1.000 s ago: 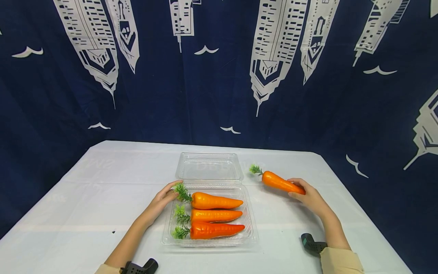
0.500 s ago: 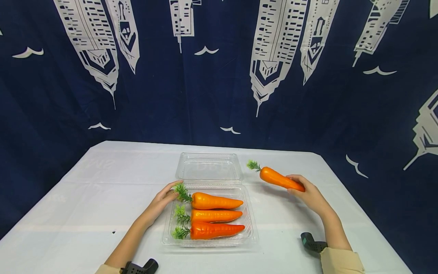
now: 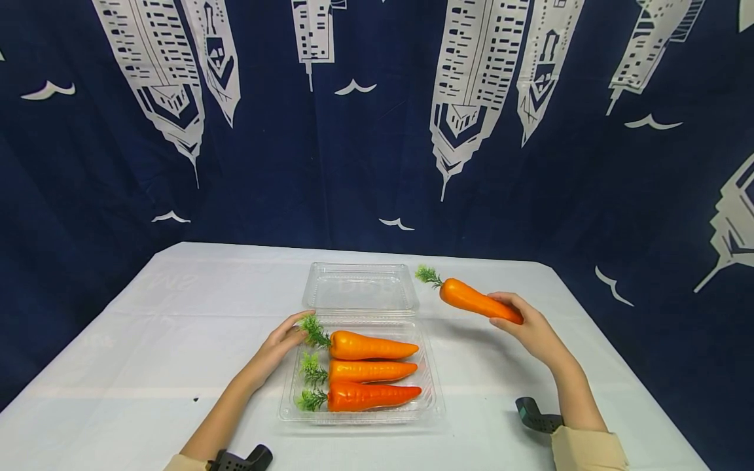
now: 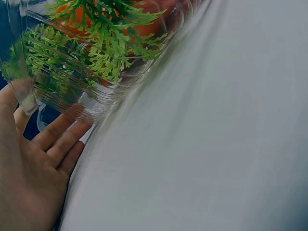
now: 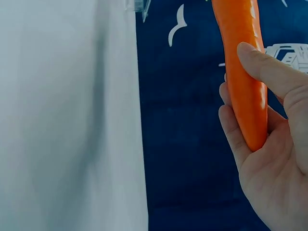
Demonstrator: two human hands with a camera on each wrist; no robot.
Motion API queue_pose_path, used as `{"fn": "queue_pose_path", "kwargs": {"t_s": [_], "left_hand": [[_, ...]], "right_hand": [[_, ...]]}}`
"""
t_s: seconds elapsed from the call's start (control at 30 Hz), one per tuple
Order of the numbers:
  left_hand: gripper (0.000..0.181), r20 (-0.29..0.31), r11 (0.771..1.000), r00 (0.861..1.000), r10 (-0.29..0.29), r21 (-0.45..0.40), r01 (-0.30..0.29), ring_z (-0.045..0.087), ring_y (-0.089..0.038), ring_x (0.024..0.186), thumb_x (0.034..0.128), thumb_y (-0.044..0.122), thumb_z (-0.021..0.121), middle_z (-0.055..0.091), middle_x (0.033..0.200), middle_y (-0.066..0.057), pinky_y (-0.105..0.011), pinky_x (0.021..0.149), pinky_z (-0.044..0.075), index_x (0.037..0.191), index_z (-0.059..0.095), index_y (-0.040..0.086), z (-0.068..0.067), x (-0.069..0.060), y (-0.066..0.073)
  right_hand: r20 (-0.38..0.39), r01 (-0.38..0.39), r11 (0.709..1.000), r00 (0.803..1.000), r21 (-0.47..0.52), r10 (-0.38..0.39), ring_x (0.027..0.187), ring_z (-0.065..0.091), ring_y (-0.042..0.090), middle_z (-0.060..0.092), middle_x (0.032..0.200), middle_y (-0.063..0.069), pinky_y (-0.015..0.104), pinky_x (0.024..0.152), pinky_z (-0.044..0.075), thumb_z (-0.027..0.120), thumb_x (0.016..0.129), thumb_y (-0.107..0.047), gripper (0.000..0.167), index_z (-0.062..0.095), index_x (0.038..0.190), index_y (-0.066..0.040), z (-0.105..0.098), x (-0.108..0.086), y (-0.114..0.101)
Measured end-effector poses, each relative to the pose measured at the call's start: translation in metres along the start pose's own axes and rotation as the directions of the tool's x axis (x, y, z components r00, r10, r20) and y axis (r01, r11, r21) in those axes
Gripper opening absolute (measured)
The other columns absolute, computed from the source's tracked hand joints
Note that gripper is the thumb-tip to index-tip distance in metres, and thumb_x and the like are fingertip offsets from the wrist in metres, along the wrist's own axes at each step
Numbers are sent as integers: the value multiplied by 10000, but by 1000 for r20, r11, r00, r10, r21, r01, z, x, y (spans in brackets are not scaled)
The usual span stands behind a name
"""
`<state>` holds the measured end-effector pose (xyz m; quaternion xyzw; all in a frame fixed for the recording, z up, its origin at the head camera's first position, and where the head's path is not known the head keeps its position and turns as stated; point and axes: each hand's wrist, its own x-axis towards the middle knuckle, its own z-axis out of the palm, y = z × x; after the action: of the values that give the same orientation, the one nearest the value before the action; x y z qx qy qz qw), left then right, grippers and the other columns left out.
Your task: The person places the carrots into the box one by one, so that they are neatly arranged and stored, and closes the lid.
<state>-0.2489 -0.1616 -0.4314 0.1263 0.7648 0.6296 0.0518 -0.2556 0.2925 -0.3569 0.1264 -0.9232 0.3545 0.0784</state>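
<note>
My right hand [image 3: 527, 327] pinches an orange carrot [image 3: 468, 296] near its narrow end, above the table. The carrot's leafy top points to the far left; in the right wrist view the thumb lies across the carrot [image 5: 243, 72] with fingers behind. Left of it stands a clear plastic clamshell box [image 3: 432, 386], its lid [image 3: 359, 288] laid back. Inside lie a light orange carrot [image 3: 371, 345], an orange carrot [image 3: 371, 371] and a red-orange carrot [image 3: 371, 396], leaves to the left. My left hand [image 3: 277, 350] touches the box's left side with fairly straight fingers [image 4: 62, 147].
A white cloth covers the table [image 3: 147, 340]. Behind it hangs a dark blue curtain [image 3: 265, 163] with white building prints. A small dark speck [image 3: 196, 398] lies left of the box. Black wrist devices [image 3: 537, 417] sit on both forearms.
My right hand has raised the carrot and shifted it slightly left and away from me. The left hand, the box and the carrots inside have stayed put.
</note>
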Motion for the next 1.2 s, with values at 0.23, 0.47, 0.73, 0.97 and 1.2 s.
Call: {"fn": "queue_pose_path", "kwargs": {"t_s": [0.23,0.47,0.73,0.97,1.2], "left_hand": [[445,-3,1000,1000,-5,3,5,564,-134,1021,933,313,470,606,1125,-67,-481,1008,323,1364,380,248,0,0,0],[446,0,1000,1000,-10,-8,10,566,-145,1031,932,318,471,599,1149,-82,-457,998,345,1363,383,249,0,-1,-1],[441,-4,1000,1000,-6,-2,6,565,-155,1023,930,310,477,612,1105,-78,-485,1010,324,1358,389,247,0,-1,1],[442,4,1000,1000,1,2,-1,550,-181,1041,931,304,473,600,1105,-104,-520,1019,300,1361,386,251,0,0,1],[438,6,1000,1000,0,-6,0,554,-193,1045,931,317,471,595,1131,-115,-498,1009,323,1358,388,264,0,0,-1]], "right_hand": [[12,17,1000,1000,24,-17,963,474,115,527,1222,99,226,812,434,591,878,-295,450,462,1285,-152,-2,-2,-18],[28,34,997,999,69,-36,997,474,201,517,1226,109,317,825,436,594,878,-279,442,464,1277,-140,-1,-4,-35],[20,95,993,995,66,-97,978,488,109,539,1209,50,265,799,454,604,869,-301,420,491,1253,-174,2,-6,-46],[5,168,983,986,74,-169,955,491,34,556,1189,36,216,790,449,624,858,-254,389,518,1223,-172,6,-7,-55],[34,190,977,980,94,-194,948,499,47,569,1182,27,226,803,448,628,855,-233,367,530,1205,-181,11,-8,-65]]}}
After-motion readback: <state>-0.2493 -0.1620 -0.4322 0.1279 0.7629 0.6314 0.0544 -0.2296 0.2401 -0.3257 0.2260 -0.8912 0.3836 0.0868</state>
